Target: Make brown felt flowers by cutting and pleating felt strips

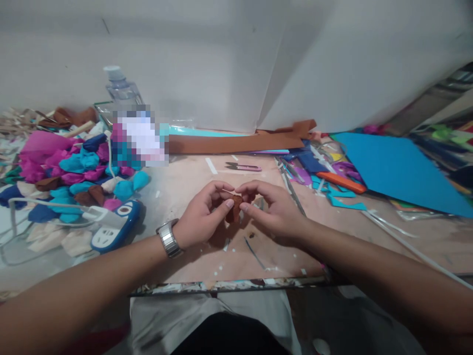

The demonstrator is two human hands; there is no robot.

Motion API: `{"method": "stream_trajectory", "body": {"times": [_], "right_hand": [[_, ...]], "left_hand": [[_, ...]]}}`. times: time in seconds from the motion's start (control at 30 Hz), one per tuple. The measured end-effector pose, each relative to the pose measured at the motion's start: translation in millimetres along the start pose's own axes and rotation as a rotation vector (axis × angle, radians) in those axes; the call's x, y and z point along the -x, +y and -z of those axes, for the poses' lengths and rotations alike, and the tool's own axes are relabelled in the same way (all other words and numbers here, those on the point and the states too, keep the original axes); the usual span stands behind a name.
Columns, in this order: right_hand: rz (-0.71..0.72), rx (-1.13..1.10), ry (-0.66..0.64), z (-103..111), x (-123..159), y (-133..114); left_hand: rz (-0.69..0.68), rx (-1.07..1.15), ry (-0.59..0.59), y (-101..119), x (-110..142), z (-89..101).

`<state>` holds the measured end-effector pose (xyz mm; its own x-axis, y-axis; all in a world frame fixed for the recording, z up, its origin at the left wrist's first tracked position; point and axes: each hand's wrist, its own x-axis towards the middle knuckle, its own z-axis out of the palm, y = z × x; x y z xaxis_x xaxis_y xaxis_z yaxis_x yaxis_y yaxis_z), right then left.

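Note:
Between my two hands, above the middle of the table, is a small gathered brown piece (233,211) that looks like crepe paper or thin fabric. My left hand (203,209), with a metal watch (169,238) on its wrist, pinches it from the left with thumb and fingers. From the other side, my right hand (271,209) grips its right edge the same way. Fingers hide part of the piece. Just beyond the hands lies a pair of thread snips (244,167), its blades pointing left.
Colourful crumpled pieces (74,162) heap up at left beside a blue-and-white power strip (116,227). A clear bottle (121,88) stands behind. Brown strips (236,144) lie along the back. At right are an orange cutter (342,182) and a blue sheet (399,170).

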<state>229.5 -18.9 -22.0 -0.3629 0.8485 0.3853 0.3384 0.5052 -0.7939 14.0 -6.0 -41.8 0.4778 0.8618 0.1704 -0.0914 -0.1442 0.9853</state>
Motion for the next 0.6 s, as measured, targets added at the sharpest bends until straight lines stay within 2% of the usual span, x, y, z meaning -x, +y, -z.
{"method": "stream_trajectory", "body": {"times": [0.1,0.33,0.6], "right_hand": [[-0.011,0.029,-0.051,1.3,-0.5,0.5],[0.005,0.076,-0.075,0.8,-3.2,2.6],[-0.012,0.084,-0.107,1.5,-3.3,6.5]], "left_hand": [[-0.002,0.006,-0.02,0.7,0.4,-0.4],[0.049,0.046,-0.031,-2.5,1.0,-1.0],[0.158,0.133,-0.097,0.9,1.5,-0.6]]}}
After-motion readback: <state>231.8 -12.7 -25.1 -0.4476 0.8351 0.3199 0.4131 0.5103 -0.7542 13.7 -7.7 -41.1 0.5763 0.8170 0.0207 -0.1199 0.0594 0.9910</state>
